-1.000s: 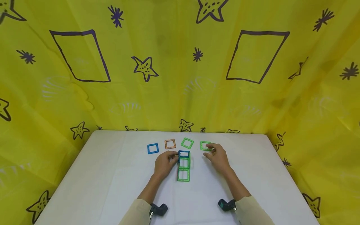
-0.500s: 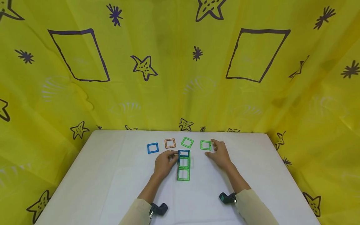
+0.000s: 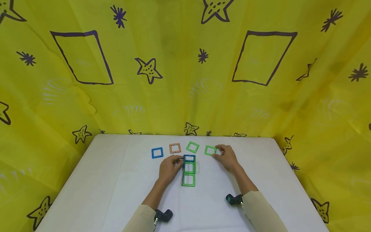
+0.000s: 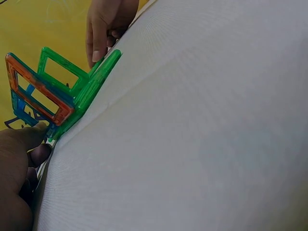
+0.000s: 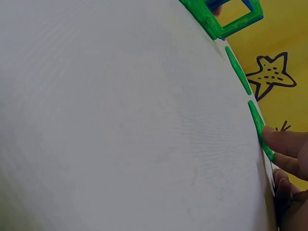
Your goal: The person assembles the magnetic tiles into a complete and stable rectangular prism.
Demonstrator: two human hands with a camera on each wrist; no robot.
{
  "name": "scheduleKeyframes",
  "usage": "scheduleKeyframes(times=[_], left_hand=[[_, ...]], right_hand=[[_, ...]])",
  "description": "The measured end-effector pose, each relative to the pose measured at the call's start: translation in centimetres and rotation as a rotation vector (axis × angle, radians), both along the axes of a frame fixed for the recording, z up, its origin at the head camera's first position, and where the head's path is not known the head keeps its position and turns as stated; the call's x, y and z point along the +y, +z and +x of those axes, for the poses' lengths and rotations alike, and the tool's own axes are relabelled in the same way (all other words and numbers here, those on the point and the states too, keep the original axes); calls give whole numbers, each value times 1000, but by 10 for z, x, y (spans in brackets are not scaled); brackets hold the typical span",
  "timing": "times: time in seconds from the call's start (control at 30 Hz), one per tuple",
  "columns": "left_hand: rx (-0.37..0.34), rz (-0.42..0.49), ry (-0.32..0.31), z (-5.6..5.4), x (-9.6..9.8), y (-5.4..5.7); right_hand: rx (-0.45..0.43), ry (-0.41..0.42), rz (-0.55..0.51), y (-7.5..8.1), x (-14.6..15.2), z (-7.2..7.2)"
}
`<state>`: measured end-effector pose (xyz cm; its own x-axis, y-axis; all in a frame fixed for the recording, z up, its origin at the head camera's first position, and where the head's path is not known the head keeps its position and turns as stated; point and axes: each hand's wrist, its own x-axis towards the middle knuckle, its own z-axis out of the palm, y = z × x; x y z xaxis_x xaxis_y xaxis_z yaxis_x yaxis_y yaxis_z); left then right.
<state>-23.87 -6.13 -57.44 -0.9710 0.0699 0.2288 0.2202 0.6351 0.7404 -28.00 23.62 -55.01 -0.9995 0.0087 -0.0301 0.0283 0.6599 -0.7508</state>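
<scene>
Near the table's middle stands a joined structure of square magnetic tiles (image 3: 189, 168), with blue, green and orange frames, some upright and green ones flat at the front. My left hand (image 3: 167, 169) holds its far left side by the blue tile (image 4: 21, 107); the orange tile (image 4: 39, 90) faces the left wrist camera. To the right, my right hand (image 3: 227, 158) pinches a loose green square magnetic tile (image 3: 207, 150) by its right end between thumb and finger. That tile (image 5: 259, 126) lies on the table, seen edge-on in the right wrist view.
A blue tile (image 3: 157, 152), an orange tile (image 3: 175, 148) and another green tile (image 3: 192, 147) lie flat in a row behind the structure. The white table (image 3: 121, 193) ends at a yellow patterned curtain (image 3: 179, 96) at the back and sides.
My right hand has moved from over the green tile to its right side and closed on it. The tile has shifted slightly left and turned a little. My left hand stays put.
</scene>
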Motion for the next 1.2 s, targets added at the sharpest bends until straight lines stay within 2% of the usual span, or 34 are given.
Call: scheduleKeyframes(times=[0.27, 0.63, 1.0, 1.2], left_hand=[[-9, 8, 4, 0, 0, 0], [-25, 8, 4, 4, 1, -2], [-18, 20, -25, 2, 0, 2], [-45, 19, -25, 0, 0, 8]], right_hand=[[41, -36, -29, -4, -1, 2], [93, -62, -153, -10, -2, 14], [144, -98, -179, -5, -3, 21], [147, -71, -163, -2, -5, 27]])
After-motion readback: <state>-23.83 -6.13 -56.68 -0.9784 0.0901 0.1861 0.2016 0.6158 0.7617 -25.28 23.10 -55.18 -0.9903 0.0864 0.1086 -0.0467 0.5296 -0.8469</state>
